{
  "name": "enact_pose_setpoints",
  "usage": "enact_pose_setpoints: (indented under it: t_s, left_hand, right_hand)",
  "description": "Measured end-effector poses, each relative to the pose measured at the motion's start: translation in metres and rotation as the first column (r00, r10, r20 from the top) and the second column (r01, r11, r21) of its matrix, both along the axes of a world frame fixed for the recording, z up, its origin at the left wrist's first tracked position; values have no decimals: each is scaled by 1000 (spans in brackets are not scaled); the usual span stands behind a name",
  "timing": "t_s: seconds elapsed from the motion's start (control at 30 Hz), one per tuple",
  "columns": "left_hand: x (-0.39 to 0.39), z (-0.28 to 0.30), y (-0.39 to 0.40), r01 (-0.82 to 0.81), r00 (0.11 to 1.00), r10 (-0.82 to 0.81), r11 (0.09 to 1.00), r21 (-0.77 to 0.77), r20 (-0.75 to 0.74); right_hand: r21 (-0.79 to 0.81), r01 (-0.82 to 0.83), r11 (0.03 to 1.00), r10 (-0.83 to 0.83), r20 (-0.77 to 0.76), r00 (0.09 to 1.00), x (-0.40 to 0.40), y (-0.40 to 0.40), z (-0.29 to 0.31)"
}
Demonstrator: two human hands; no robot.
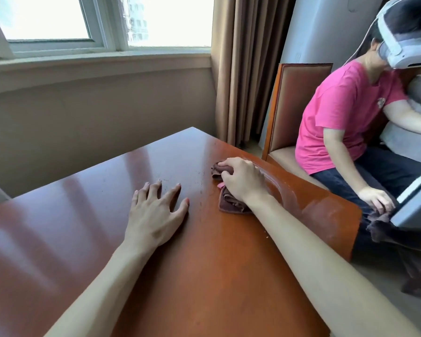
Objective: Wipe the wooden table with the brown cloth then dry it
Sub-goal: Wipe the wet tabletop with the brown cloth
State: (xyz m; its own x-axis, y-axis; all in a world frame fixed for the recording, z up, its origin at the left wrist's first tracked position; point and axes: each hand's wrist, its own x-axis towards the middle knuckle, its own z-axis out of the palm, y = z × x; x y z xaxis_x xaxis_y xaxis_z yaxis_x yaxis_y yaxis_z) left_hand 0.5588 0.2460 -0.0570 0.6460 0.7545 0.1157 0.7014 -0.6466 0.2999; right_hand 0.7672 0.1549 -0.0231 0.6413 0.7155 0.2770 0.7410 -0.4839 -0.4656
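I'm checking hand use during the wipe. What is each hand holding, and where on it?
The right hand grips the bunched brown cloth from above, around its middle, on the wooden table. The left hand holds nothing; it rests flat on the table.

Wooden table (88, 190): glossy reddish-brown top, window reflections across its left half. Brown cloth (230, 203) lies bunched near the right edge. Left hand (156, 215) rests flat on the top; right hand (243, 181) grips the cloth.

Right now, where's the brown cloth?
In the head view the brown cloth lies bunched under the right hand, near the right edge of the wooden table, right of the flat left hand.
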Motion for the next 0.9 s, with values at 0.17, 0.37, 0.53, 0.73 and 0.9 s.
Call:
enact_pose_setpoints:
  t_s: [0.17,0.37,0.53,0.73,0.9]
  left_hand:
    - [4,-6,4,-16,1000,16,1000,6,0]
    - [6,-7,8,-32,999,32,999,27,-21]
    - [4,-1,8,-18,999,18,1000,-14,-34]
    - [9,6,5,-16,991,15,1000,-3,-135]
    - [28,20,-14,108,985,-95,991,77,-147]
  right_hand:
    - [-12,116,993,-116,33,993,83,83,-3]
    - [-48,163,986,-159,73,985,106,111,-2]
    - [-9,75,997,-74,51,996,43,56,-8]
    - [-12,-133,991,133,26,991,-60,-61,-5]
    - [3,-223,975,222,-67,973,-91,-127,-4]
